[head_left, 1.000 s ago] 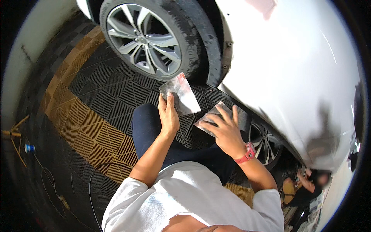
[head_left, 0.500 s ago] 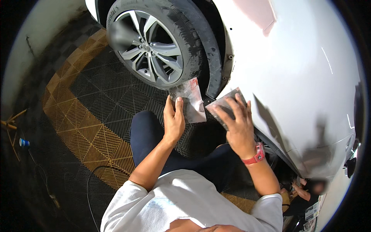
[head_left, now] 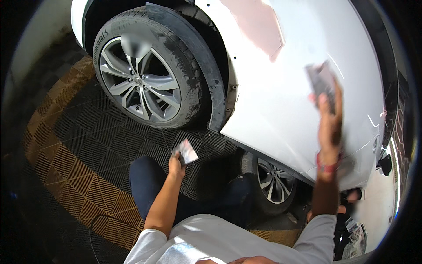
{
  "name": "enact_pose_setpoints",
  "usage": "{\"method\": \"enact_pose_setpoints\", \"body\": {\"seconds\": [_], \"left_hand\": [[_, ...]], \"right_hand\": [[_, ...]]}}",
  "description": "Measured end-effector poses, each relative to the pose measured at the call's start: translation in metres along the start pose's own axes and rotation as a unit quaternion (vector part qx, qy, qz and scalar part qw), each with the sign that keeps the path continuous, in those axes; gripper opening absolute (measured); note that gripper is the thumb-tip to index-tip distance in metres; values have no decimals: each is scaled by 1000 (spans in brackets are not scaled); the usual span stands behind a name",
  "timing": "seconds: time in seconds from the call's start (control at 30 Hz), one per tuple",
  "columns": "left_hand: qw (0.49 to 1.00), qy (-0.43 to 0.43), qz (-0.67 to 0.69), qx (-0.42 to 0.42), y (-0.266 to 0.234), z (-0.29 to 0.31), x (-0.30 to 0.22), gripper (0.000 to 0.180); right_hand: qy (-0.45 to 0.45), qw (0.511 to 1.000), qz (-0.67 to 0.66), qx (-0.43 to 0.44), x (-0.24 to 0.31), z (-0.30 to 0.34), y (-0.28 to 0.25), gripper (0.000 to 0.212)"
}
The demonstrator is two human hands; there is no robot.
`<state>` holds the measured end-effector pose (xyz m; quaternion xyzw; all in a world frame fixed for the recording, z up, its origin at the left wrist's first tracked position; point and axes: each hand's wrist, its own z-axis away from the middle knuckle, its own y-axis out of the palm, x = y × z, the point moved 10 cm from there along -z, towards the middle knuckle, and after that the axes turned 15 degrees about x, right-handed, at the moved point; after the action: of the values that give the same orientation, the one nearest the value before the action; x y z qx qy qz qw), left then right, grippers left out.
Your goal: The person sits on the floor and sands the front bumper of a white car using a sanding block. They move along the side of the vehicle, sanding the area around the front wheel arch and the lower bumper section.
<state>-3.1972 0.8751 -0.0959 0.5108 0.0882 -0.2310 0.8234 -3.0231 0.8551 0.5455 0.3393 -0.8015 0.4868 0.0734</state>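
Car [head_left: 307, 26], big and white, fills the top and right side. A floor [head_left: 90, 127] of black and tan tiles lies below it. The near wheel [head_left: 138, 81] looks large, and the far wheel [head_left: 274, 180] looks small. A pink patch [head_left: 259, 24] shows on the white side.

The 2 hands are well apart. The right hand [head_left: 329, 119] is up in front of the white side, with its fingers closed around the right pad [head_left: 321, 79]. It is blurry, so I cannot tell if that pad touches the car. The left hand [head_left: 175, 166] is low, over the floor, and pinches the left pad [head_left: 189, 152] by its lower left corner.

Both pads are flat, with 4 sides. They look light, easy for 1 hand, and a bit bendy. I think they would not break if dropped, but the edges may crease. Smooth faces could slip. The best grip is thumb on 1 face, fingers spread flat on the other.

A red watch [head_left: 327, 163] is on the right wrist.
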Motion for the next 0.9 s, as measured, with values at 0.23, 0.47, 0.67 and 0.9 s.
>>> {"method": "enact_pose_setpoints", "body": {"seconds": [0.23, 0.47, 0.67, 0.9], "left_hand": [[992, -39, -116, 0, 11, -3, 27, 35], [997, 32, -69, 6, -11, -27, 27, 31], [998, 31, -57, -3, -14, -31, 28, 30], [997, 27, -66, -8, -5, -17, 7, 29]], "right_hand": [[-432, 595, 668, 116, 118, -82, 65, 62], [-505, 509, 660, 223, 116, -121, 127, 48], [-487, 499, 672, 249, 113, -133, 137, 47], [-489, 464, 688, 270, 138, -127, 140, 42]]}}
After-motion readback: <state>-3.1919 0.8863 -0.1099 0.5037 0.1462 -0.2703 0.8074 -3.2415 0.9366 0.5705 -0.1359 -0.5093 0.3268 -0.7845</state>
